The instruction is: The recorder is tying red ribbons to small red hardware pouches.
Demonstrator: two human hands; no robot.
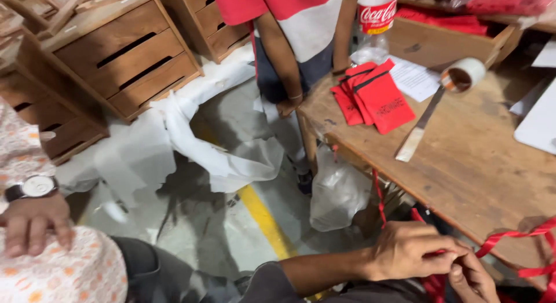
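My left hand [411, 251] and my right hand [472, 280] meet at the bottom right, just below the front edge of a wooden table [475, 164]. The fingertips of both pinch a red ribbon [509, 236], which loops up over the table's edge to the right. More red material [433, 285] hangs beneath my hands. My left forearm, in a dark sleeve, reaches in from the bottom centre.
Red pouches [376, 97], a tape roll [463, 74], a paper sheet [414, 77] and a plastic bottle [373, 19] lie on the table. A person [289, 25] stands at its far corner. A co-worker's hand with a watch [32, 219] rests at left. Wooden crates [127, 54], white paper [191, 135] and a plastic bag [339, 193] sit on the floor.
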